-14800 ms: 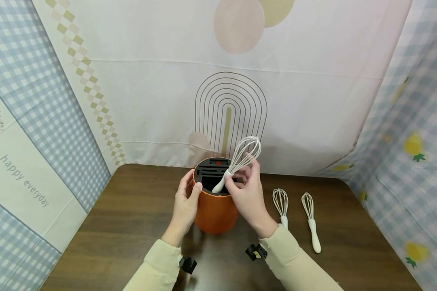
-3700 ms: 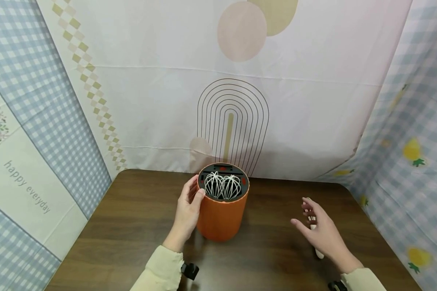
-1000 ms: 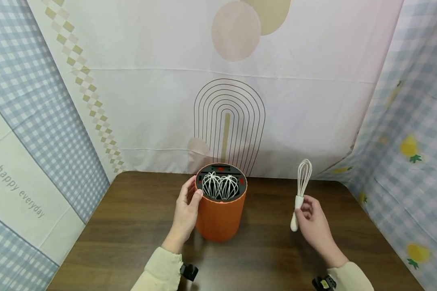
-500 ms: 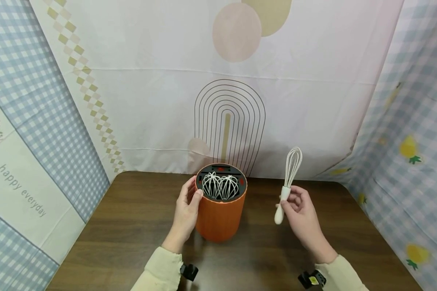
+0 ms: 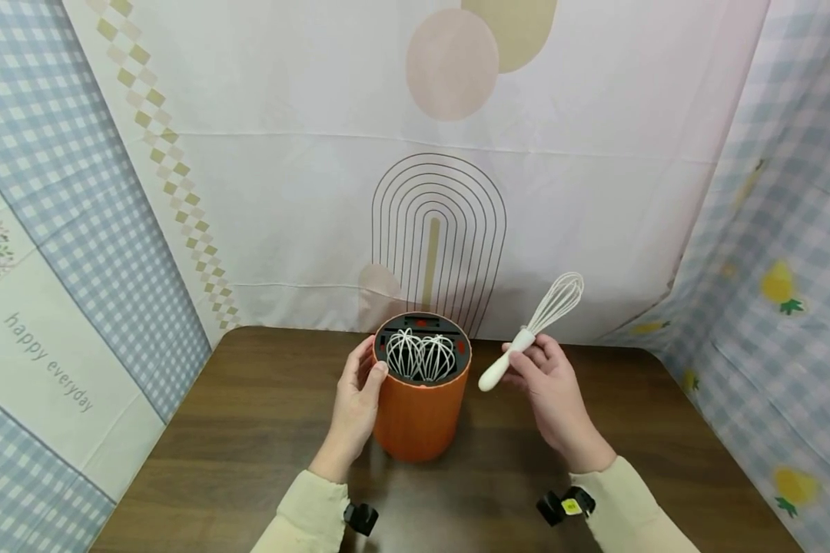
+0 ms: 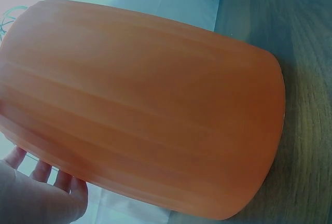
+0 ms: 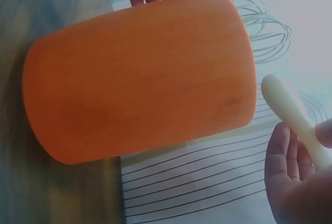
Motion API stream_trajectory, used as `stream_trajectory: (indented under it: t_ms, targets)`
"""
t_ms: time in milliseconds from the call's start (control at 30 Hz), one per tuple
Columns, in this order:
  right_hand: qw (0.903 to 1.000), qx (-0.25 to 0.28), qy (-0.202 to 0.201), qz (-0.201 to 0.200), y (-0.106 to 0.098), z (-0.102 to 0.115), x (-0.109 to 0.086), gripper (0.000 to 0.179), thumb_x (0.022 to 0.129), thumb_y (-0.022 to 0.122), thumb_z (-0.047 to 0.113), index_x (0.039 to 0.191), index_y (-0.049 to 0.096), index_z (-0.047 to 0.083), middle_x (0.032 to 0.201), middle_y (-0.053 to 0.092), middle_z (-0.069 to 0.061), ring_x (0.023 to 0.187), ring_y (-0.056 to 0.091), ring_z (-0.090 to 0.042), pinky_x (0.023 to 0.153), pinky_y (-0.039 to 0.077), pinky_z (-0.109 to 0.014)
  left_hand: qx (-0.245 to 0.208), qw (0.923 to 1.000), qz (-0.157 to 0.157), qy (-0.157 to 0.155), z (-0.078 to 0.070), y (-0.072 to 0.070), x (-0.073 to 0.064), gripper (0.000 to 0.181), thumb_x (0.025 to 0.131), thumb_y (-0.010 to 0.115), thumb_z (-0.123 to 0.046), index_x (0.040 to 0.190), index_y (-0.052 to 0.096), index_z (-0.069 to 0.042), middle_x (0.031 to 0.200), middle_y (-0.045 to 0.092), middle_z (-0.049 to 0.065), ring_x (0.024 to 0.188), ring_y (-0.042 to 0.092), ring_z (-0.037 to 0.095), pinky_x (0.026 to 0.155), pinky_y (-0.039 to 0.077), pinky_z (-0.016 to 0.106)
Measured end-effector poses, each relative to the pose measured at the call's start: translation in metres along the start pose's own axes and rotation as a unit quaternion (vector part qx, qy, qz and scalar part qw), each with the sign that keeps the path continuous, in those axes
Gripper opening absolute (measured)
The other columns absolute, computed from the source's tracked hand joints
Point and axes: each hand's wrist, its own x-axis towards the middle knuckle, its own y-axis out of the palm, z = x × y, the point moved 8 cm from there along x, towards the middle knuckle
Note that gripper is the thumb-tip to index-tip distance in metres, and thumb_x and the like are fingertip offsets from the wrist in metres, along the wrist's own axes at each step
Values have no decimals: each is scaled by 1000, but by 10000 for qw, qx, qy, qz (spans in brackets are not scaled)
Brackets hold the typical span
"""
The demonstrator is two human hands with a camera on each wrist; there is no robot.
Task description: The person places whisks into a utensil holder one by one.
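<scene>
Whisk (image 5: 534,330) just right of holder rim (image 5: 465,367).

Head view: bright, even, soft shadows on the worktop (image 5: 249,430), wide-angle bowing at edges; both wrist views: hazy, washed-out, close-range blur.

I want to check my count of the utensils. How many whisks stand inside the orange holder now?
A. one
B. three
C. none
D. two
D: the head view shows two wire whisk heads side by side in the top of the orange holder, while a third whisk is outside it, held in the right hand.
</scene>
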Motion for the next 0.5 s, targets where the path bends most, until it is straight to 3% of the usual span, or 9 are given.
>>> stream_trajectory:
  t_ms: [300,500]
  targets:
    - [9965,-229,-756,-258,16,20,10,49,97,59,13,139,36,4,119,55,-17,102,59,-24,80,54,-36,21,10000,6,31,-1,1,0,48,99,53,-12,145,41,-8,140,46,13,126,45,24,103,40,38]
    - [9877,-396,-1453,-419,25,35,11,44,96,59,6,136,42,3,117,56,-18,102,60,-27,77,54,-32,28,10000,-16,22,-1,1,0,48,99,53,-12,145,41,-8,140,46,14,127,45,25,104,38,40]
